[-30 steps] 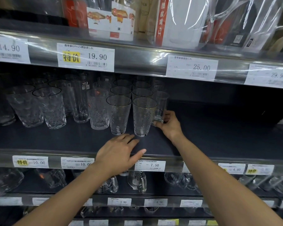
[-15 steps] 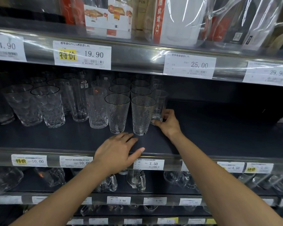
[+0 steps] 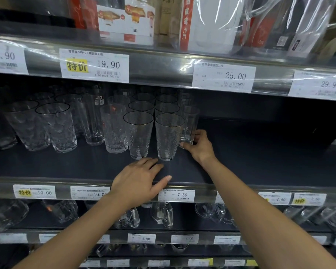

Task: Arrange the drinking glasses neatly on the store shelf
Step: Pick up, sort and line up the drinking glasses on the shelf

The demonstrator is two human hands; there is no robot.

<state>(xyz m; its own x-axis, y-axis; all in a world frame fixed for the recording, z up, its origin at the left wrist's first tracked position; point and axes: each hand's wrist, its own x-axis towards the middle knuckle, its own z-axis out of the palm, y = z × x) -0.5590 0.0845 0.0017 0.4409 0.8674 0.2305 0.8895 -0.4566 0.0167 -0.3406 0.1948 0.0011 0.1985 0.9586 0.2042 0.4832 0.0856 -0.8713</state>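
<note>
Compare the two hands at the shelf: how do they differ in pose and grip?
The left hand lies flat with straight fingers; the right hand has curled fingers. The left hand holds nothing and rests on the shelf; the right hand grips the base of a plain glass. The left hand is near the front edge; the right hand reaches further in. Both work on one shelf.

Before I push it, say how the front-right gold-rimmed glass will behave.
The gold-rimmed glass is tall on a narrow base, so a high push would probably tip it. Likely fragile, it may knock the neighbouring glass close beside it.
</note>
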